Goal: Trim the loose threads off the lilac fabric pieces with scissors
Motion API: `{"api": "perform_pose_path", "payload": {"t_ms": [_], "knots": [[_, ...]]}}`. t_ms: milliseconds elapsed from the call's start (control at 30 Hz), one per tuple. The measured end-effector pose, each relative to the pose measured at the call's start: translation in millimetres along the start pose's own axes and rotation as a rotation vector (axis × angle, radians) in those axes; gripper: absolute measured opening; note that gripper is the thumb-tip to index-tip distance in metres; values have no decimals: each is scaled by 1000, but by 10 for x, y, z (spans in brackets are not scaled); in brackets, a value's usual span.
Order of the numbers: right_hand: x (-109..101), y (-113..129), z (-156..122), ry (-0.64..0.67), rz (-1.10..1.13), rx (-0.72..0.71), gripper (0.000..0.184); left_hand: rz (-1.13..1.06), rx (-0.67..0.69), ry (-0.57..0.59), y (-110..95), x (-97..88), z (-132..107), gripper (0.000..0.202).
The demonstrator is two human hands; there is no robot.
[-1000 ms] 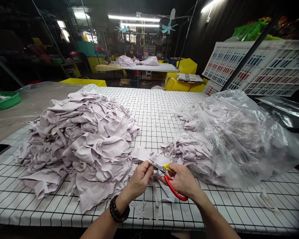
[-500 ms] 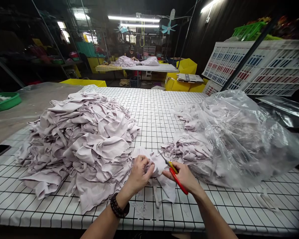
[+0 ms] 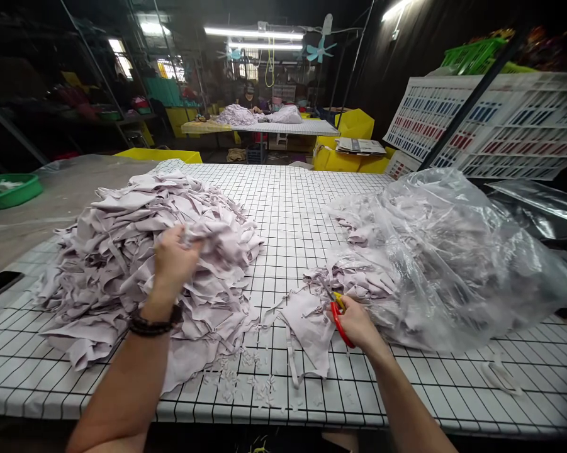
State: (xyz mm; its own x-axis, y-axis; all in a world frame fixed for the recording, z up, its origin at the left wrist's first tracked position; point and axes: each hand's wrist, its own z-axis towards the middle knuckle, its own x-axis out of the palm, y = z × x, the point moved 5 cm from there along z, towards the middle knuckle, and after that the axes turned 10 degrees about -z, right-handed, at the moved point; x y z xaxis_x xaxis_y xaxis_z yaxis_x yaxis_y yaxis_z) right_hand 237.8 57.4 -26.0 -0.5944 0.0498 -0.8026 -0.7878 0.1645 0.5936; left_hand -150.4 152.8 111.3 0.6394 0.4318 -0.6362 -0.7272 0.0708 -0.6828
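My left hand (image 3: pixel 175 255) is over the large pile of pale lilac fabric pieces (image 3: pixel 136 251), its fingers closed on a fabric piece (image 3: pixel 219 242) that is smeared by motion. My right hand (image 3: pixel 356 322) holds scissors (image 3: pixel 340 324) with red and yellow handles, blades pointing up and left. Beside the blades, a single fabric piece (image 3: pixel 306 327) with thin straps lies flat on the table. Small white scraps (image 3: pixel 259 380) are scattered at the table's front. A smaller heap of fabric pieces (image 3: pixel 359 283) sits just beyond the scissors.
A clear plastic bag (image 3: pixel 453 264) covers more fabric on the right of the grid-patterned tablecloth (image 3: pixel 287 207). At the left edge are a phone (image 3: pixel 0 286) and a green basin (image 3: pixel 9 192). Yellow bins (image 3: pixel 353 129) and another person (image 3: pixel 249 99) at a table are farther back.
My left hand has left the piece by the scissors and moved up and left to the pile, where it holds a fabric piece. The scissors shifted slightly; the front piece now lies spread out.
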Motion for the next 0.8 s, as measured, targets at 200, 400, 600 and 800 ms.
{"api": "perform_pose_path", "payload": {"t_ms": [200, 400, 600, 800], "knots": [[126, -81, -142, -62, -339, 162, 20, 566, -11, 31, 291, -491, 607, 47], [197, -234, -246, -31, -71, 149, 15, 607, 68, 116, -14, -191, 95, 58], [191, -404, -225, -1, 121, 184, 15, 570, 72, 394, 120, 431, -144, 49], [220, -432, -206, 32, 313, 195, 23, 427, 202, 239, -51, 541, -480, 43]]}}
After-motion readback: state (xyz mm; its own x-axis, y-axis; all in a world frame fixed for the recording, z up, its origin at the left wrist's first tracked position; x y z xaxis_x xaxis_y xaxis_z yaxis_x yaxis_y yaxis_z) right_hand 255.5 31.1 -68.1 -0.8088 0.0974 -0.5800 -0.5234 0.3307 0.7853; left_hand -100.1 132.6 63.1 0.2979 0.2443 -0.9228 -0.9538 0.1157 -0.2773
